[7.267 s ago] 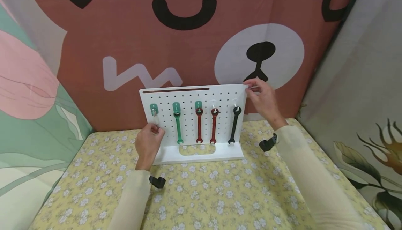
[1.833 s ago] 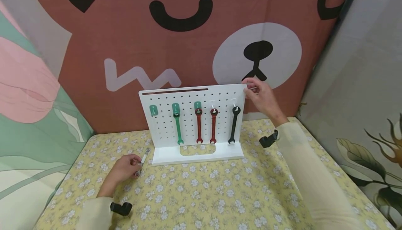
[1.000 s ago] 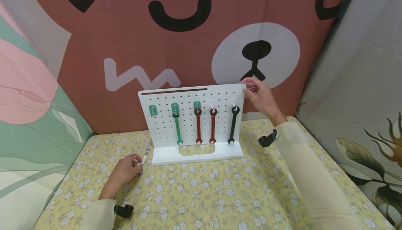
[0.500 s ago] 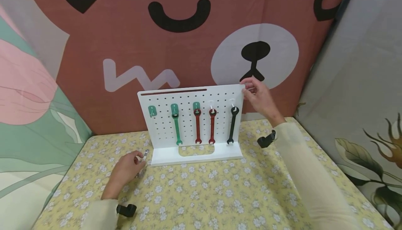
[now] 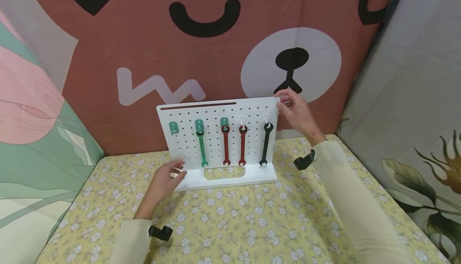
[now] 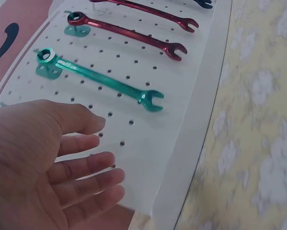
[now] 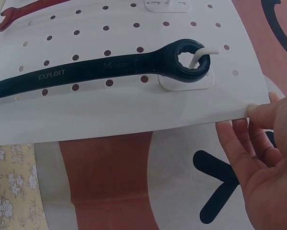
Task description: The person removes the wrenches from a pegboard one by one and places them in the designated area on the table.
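My right hand pinches the top right corner of a white pegboard between thumb and fingers. My left hand, its fingers loosely spread and holding nothing, is in front of the board's lower left corner. In the left wrist view, the left fingers overlap the board below a green wrench. Two red wrenches and a black wrench also hang from hooks. The leftmost green hook bears nothing. The silver wrench seen earlier is out of sight.
The pegboard's base stands on a table with a yellow floral cloth. Close behind is a brown curtain with a bear print. Patterned fabric hangs at the right.
My left hand held the silver wrench at the left hook, then laid it on the cloth left of the board. It has since let go and moved right. My right hand stays put.
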Tool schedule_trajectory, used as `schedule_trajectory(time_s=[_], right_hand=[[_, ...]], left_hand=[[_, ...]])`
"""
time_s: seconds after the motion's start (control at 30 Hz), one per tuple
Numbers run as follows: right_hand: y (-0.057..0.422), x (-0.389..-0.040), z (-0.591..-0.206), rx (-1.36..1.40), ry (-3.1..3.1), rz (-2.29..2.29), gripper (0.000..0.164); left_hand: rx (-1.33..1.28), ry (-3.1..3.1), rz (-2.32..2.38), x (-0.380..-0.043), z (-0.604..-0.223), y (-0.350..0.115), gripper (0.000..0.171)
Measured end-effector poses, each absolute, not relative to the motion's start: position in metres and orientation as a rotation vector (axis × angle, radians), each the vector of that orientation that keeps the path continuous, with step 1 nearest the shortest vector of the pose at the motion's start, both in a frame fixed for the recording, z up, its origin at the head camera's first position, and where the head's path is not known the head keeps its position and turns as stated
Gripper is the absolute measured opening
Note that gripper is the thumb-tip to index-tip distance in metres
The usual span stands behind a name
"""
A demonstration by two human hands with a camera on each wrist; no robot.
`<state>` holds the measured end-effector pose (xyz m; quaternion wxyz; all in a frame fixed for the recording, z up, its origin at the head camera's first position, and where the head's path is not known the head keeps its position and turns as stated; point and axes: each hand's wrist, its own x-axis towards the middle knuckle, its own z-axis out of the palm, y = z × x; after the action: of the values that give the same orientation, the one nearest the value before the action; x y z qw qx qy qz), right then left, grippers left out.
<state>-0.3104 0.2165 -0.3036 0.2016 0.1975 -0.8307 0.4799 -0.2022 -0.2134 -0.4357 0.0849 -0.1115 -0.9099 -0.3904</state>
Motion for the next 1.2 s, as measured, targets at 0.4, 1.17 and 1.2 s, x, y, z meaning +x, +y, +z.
schedule_trajectory(time_s=[0.4, 1.17, 1.2], right_hand=[[0.217, -0.311, -0.304, 0.536, -2.324, 1.332, 0.024], [0.217, -0.312, -0.308, 0.523, -2.304, 1.334, 0.025], [0.217, -0.312, -0.308, 0.525, -2.301, 1.338, 0.024]], left_hand=[[-0.394, -2.607, -1.322, -0.221, -0.438, -0.181, 0.047], [-0.369, -2.608, -1.453, -0.248, -0.431, -0.148, 0.033], [-0.367, -2.612, -1.452, -0.248, -0.431, -0.147, 0.032]])
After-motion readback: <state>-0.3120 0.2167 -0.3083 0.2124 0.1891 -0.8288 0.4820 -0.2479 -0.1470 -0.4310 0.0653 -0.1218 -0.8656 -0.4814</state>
